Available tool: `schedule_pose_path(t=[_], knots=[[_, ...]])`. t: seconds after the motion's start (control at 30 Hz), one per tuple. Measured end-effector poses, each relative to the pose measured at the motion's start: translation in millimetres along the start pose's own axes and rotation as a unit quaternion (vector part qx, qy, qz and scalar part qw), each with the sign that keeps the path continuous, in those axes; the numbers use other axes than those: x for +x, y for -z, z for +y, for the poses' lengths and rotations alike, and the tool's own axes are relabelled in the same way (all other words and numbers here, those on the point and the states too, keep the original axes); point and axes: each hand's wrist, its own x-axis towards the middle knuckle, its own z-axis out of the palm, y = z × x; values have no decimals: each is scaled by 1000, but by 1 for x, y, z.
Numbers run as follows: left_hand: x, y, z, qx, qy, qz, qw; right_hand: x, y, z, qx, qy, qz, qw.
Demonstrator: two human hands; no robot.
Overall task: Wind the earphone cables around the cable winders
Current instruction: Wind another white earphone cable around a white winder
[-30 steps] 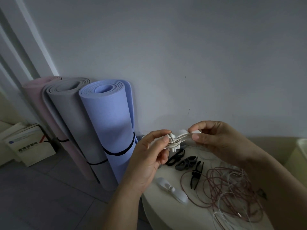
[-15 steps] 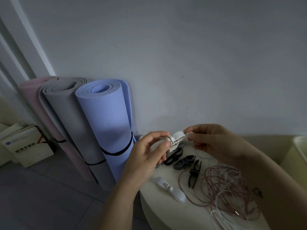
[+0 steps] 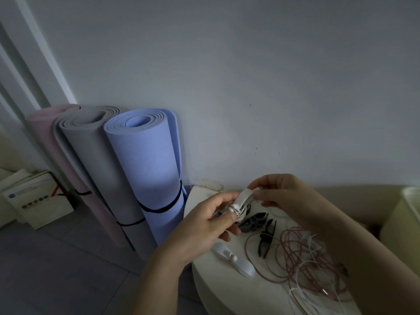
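Hands close together above the far side of the pale table, both on one white winder. Your left hand grips its lower end, thumb and forefinger curled over the wound white cable. Your right hand pinches the upper end between thumb and fingertips. You cannot count the turns: the coil is small and dim, and your left fingers cover part of it. You cannot trace the cable's free end either. On the table, a second white winder lies near the front edge, its upper tip tucked behind your left hand. A dark grey winder and a black winder lie just beyond, the grey one partly blocked by the held winder. Loose red cable sprawls to the right, tangled with loose white cable. Your right forearm and the bottom edge cut both off. Light is poor and fine detail is lost.
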Motion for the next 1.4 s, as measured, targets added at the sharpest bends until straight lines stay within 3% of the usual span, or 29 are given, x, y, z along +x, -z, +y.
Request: schedule_pose_path(t=[0.13,0.37,0.6,0.8,0.93,1.1,1.27,1.4], knots=[[-2,10,-3,19,27,-47,998,-6,6,-3,-156,55,-35,986],[-2,9,-3,-64,51,-99,992,-14,-6,-21,-152,108,-82,979],[5,16,-9,-156,13,103,982,-17,-22,-26,-96,143,-43,984],[8,6,-11,-89,-3,155,984,-15,-33,-20,-64,143,25,987],[12,-9,-8,-205,28,135,969,-12,-38,-17,-49,128,46,989],[18,-11,-1,-373,25,263,890,-10,-35,-13,-6,40,31,999],[19,-13,-1,-388,29,299,871,-7,-34,-11,23,-29,-15,999],[18,-17,0,-406,30,300,863,-4,-30,-9,120,-114,-71,984]])
